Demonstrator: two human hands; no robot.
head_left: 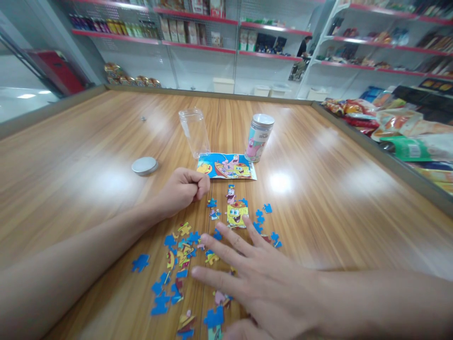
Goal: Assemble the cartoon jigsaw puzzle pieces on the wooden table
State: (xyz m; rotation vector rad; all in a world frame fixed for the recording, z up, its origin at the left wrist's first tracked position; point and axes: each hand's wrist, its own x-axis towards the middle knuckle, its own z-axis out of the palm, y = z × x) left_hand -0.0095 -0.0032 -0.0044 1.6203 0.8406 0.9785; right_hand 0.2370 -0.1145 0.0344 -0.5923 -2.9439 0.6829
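Now the joined pieces [235, 211] lie just ahead of my spread right hand [264, 276], the nearer one, long axis running away; my left hand [187, 189] sits clenched to their left, contents hidden.

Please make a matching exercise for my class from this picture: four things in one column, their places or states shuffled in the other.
Things
1. Loose silver lid
2. Clear jar
3. Labelled jar
4. Right hand

Places or states
A. Capped, at the right end of the picture card
B. Fingers spread, among the puzzle pieces
C. Flat on the table, left of both jars
D. Uncapped and see-through

Right pairs: 1-C, 2-D, 3-A, 4-B
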